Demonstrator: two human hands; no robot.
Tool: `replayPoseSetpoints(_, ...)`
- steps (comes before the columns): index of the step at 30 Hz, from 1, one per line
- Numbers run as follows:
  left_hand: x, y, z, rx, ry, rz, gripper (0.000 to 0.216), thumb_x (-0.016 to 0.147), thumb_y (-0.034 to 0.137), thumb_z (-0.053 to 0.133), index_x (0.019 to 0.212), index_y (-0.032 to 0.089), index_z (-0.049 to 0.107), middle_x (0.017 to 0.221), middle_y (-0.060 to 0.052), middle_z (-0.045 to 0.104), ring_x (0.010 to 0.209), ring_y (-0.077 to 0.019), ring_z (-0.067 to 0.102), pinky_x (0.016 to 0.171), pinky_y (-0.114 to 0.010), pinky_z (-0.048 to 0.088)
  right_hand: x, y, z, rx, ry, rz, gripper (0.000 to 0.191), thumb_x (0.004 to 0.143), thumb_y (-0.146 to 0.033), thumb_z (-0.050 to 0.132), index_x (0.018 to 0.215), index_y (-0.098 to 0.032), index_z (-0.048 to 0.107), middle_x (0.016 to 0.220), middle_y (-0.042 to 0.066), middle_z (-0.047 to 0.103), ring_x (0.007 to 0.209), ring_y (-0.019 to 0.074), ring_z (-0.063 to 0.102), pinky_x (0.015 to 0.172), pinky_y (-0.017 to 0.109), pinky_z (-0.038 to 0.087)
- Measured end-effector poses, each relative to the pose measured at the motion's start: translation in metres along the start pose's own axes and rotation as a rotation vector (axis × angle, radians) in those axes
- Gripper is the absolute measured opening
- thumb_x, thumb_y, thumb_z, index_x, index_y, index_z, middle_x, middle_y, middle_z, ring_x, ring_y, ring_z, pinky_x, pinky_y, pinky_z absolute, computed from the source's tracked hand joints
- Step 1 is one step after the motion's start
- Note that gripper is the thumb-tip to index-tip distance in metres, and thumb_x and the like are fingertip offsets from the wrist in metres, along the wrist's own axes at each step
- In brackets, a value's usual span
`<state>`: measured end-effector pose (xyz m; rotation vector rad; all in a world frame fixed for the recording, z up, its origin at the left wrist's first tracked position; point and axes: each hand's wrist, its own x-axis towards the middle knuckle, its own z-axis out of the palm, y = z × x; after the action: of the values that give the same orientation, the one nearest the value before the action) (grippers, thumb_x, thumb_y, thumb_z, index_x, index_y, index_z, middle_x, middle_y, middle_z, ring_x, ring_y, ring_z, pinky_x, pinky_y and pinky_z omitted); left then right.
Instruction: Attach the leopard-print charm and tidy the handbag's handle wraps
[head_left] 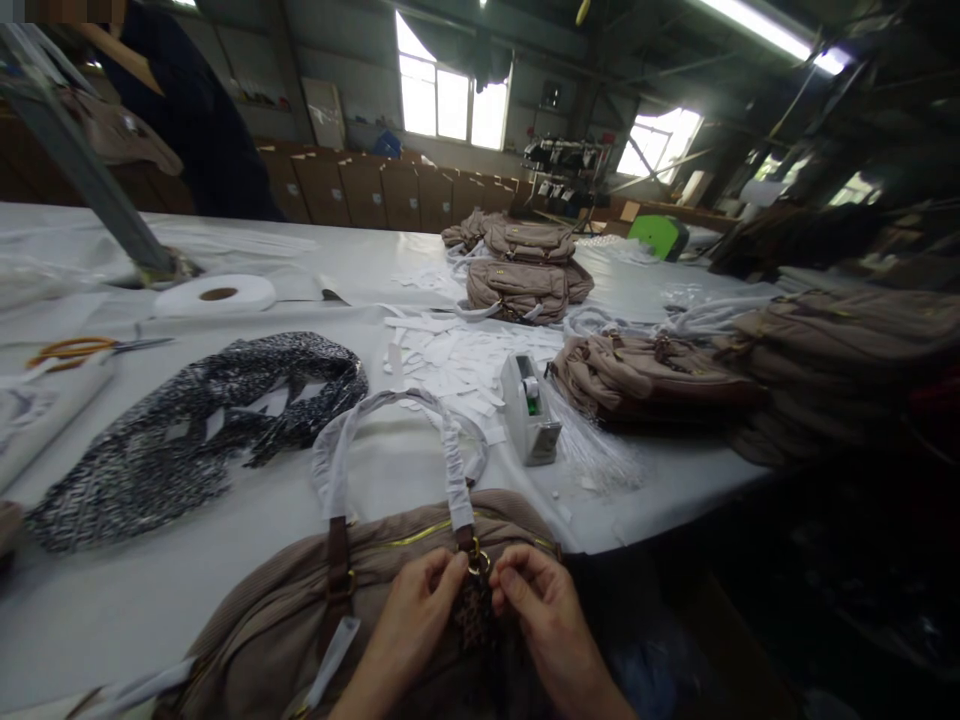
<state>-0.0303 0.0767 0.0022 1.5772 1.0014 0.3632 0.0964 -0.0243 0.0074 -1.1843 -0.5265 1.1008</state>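
A taupe handbag (270,610) with brown straps and a gold zipper lies in front of me. Its handles (456,465) stand up, wrapped in white covering. At the base of the right handle hangs a gold ring (478,565), with a dark brown tag-like charm (472,615) below it. My left hand (416,605) pinches at the ring's left side with thumb and forefinger. Just right of the ring, my right hand (536,605) has its fingertips pressed together; whatever they hold is too small to make out.
A tape dispenser (529,410) stands beyond the bag, beside white paper slips (450,350) and clear strands (604,450). Left lie a black-and-white patterned cloth (202,430), orange-handled scissors (75,348) and a white roll (217,295). More bags (652,375) are stacked right. A person (195,110) stands across the table.
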Motion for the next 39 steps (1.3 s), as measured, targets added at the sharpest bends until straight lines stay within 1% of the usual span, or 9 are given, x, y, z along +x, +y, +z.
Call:
replayPoseSetpoints(4, -0.006, 0.002, -0.005, -0.013, 0.02, 0.005, 0.042, 0.083, 0.05, 0.042, 0.061, 0.017, 0.055, 0.058, 0.002, 0.054, 0.06, -0.0156, 0.05, 0.06, -0.026, 0.038, -0.001, -0.002, 0.001, 0.037, -0.008, -0.009, 0.023, 0.081, -0.038, 0.065, 0.081, -0.016, 0.058, 0.071, -0.001, 0.059, 0.053, 0.0063, 0.05, 0.052, 0.019, 0.039)
replayPoseSetpoints(9, -0.013, 0.0, -0.004, -0.1, 0.06, 0.016, 0.026, 0.079, 0.041, 0.053, 0.085, 0.018, 0.062, 0.082, -0.002, 0.069, 0.08, -0.02, 0.061, 0.074, -0.028, 0.045, 0.006, -0.003, -0.002, -0.128, 0.022, 0.034, 0.034, 0.073, -0.043, 0.071, 0.088, -0.014, 0.064, 0.074, 0.002, 0.063, 0.061, 0.0118, 0.059, 0.06, 0.024, 0.047)
replayPoseSetpoints(11, -0.014, -0.001, 0.0, -0.096, 0.073, 0.02, 0.024, 0.079, 0.039, 0.053, 0.087, 0.018, 0.063, 0.086, -0.002, 0.07, 0.084, -0.0208, 0.062, 0.076, -0.029, 0.046, 0.009, -0.005, -0.003, -0.164, 0.022, 0.054, 0.035, 0.07, -0.044, 0.072, 0.088, -0.014, 0.065, 0.073, 0.002, 0.064, 0.06, 0.0128, 0.059, 0.059, 0.024, 0.048)
replayPoseSetpoints(15, -0.016, 0.002, 0.005, -0.038, 0.113, 0.067, 0.021, 0.081, 0.037, 0.051, 0.088, 0.022, 0.063, 0.085, 0.0, 0.07, 0.083, -0.0197, 0.063, 0.074, -0.027, 0.045, 0.015, -0.013, -0.001, -0.3, 0.001, 0.006, 0.023, 0.075, -0.037, 0.069, 0.078, -0.015, 0.064, 0.065, -0.001, 0.061, 0.053, 0.0089, 0.054, 0.051, 0.019, 0.041)
replayPoseSetpoints(21, -0.015, 0.015, 0.007, 0.144, 0.1, 0.076, 0.022, 0.084, 0.037, 0.05, 0.075, 0.022, 0.063, 0.069, 0.002, 0.067, 0.066, -0.017, 0.061, 0.062, -0.024, 0.04, 0.021, -0.021, 0.003, -0.355, -0.043, -0.027, 0.018, 0.082, -0.035, 0.06, 0.082, -0.017, 0.061, 0.068, -0.002, 0.061, 0.052, 0.0089, 0.052, 0.05, 0.019, 0.039)
replayPoseSetpoints(26, -0.011, 0.005, 0.013, 0.061, 0.091, 0.131, 0.021, 0.085, 0.037, 0.049, 0.085, 0.025, 0.066, 0.083, 0.002, 0.072, 0.079, -0.0172, 0.065, 0.071, -0.023, 0.045, 0.023, -0.028, 0.001, -0.791, 0.029, -0.115, 0.015, 0.085, -0.025, 0.052, 0.08, -0.019, 0.065, 0.067, 0.001, 0.063, 0.059, 0.0148, 0.057, 0.058, 0.025, 0.041)
replayPoseSetpoints(31, -0.011, -0.006, 0.017, 0.048, 0.144, 0.156, 0.019, 0.084, 0.035, 0.052, 0.092, 0.028, 0.067, 0.092, 0.003, 0.073, 0.085, -0.0163, 0.066, 0.077, -0.021, 0.048, 0.022, -0.035, 0.0, -1.185, -0.083, -0.217, 0.021, 0.084, -0.014, 0.046, 0.072, -0.019, 0.062, 0.074, 0.004, 0.062, 0.072, 0.0179, 0.058, 0.066, 0.027, 0.039)
replayPoseSetpoints(35, -0.009, -0.011, 0.016, 0.039, 0.163, 0.186, 0.018, 0.083, 0.033, 0.053, 0.095, 0.029, 0.066, 0.095, 0.004, 0.073, 0.089, -0.0149, 0.066, 0.08, -0.02, 0.048, 0.024, -0.034, 0.005, -1.235, -0.108, -0.225, 0.024, 0.086, -0.012, 0.045, 0.074, -0.02, 0.064, 0.077, 0.003, 0.062, 0.073, 0.0153, 0.059, 0.067, 0.025, 0.038)
replayPoseSetpoints(39, -0.008, -0.01, 0.011, 0.074, 0.181, 0.234, 0.017, 0.085, 0.032, 0.051, 0.09, 0.027, 0.067, 0.091, 0.003, 0.072, 0.086, -0.0146, 0.065, 0.079, -0.02, 0.047, 0.028, -0.03, 0.011, -1.152, -0.123, -0.248, 0.022, 0.085, -0.011, 0.047, 0.073, -0.019, 0.064, 0.076, 0.002, 0.062, 0.074, 0.0136, 0.058, 0.068, 0.023, 0.039)
